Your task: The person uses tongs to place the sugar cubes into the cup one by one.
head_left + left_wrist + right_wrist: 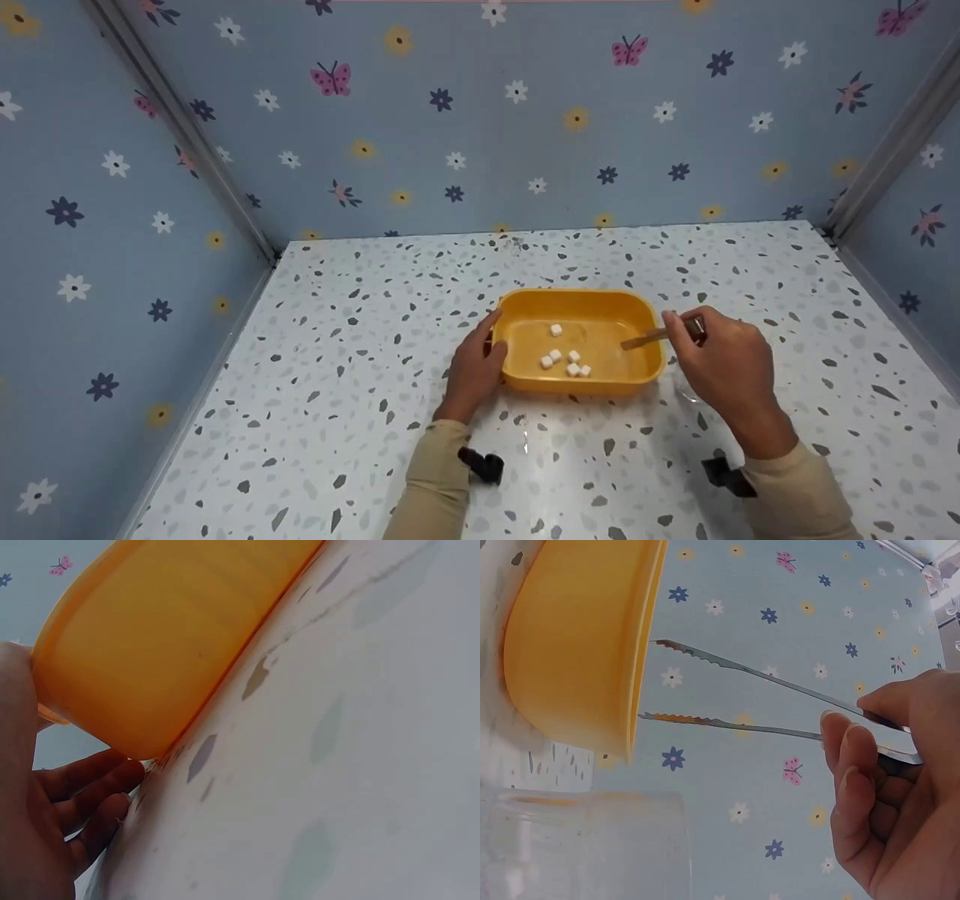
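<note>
A yellow-orange rectangular tub (577,386) stands on the speckled table, with several small white cubes (574,370) scattered on its floor. At its left end my left hand (474,367) holds the rim; in the left wrist view some fingers (94,787) curl below the tub's end. My right hand (724,364) grips metal tongs (649,337) between thumb and fingers, over the tub's right rim. In the right wrist view the tongs' serrated tips (694,718) stand apart with nothing between them. Partly hidden under the right hand is a clear container (630,840), just right of the tub.
The white speckled tabletop (337,375) spreads around the tub. Blue flowered panels (480,127) close off the back and both sides. Dark wrist mounts (484,465) stick out from both sleeves.
</note>
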A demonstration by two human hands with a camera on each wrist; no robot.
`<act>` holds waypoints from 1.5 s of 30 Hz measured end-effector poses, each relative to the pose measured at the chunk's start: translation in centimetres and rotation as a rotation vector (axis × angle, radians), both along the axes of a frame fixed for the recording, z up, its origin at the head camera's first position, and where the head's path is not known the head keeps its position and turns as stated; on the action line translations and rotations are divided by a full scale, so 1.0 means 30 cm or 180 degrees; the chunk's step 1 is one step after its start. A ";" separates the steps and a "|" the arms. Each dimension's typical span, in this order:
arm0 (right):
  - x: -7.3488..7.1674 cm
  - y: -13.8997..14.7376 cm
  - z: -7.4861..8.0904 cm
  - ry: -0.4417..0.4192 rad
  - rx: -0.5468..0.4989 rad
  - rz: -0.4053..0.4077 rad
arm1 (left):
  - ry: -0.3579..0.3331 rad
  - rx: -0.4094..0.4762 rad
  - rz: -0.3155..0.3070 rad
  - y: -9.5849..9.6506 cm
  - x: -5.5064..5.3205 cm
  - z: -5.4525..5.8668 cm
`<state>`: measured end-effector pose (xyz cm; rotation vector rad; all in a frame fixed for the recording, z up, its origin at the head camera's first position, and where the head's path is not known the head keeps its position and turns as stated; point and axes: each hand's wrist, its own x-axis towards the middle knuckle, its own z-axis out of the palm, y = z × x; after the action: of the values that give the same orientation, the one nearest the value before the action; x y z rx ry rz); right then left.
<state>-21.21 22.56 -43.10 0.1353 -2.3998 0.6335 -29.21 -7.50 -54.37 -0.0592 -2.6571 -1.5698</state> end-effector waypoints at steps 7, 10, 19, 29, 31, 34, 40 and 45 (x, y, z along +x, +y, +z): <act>-0.002 -0.025 -0.020 0.0006 0.0051 0.0159 | 0.0044 0.0010 -0.0010 -0.001 0.003 -0.003; -0.004 -0.031 -0.025 0.0004 0.0035 0.0208 | 0.0062 0.0030 -0.0020 -0.001 0.005 -0.003; -0.010 -0.048 -0.038 -0.0034 0.0064 0.0226 | 0.0053 0.0027 -0.0003 -0.002 0.006 -0.003; -0.020 -0.081 -0.069 -0.0071 0.0135 0.0427 | 0.0026 0.0015 -0.0013 -0.007 0.006 -0.004; -0.020 -0.088 -0.072 -0.0081 0.0148 0.0442 | 0.0031 0.0011 -0.0012 -0.007 0.006 -0.004; -0.018 -0.097 -0.076 -0.0116 0.0161 0.0461 | 0.0037 -0.0003 -0.0010 -0.007 0.005 -0.004; -0.016 -0.109 -0.088 -0.0257 0.0178 0.0466 | 0.0066 -0.0032 -0.0028 -0.004 0.003 -0.004; -0.017 -0.115 -0.093 -0.0313 0.0196 0.0465 | 0.0059 -0.0017 -0.0028 -0.002 0.002 0.000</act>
<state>-21.73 19.11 -45.89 0.3149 -2.5220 0.6461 -29.15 -7.56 -54.38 -0.0852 -2.6507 -1.5570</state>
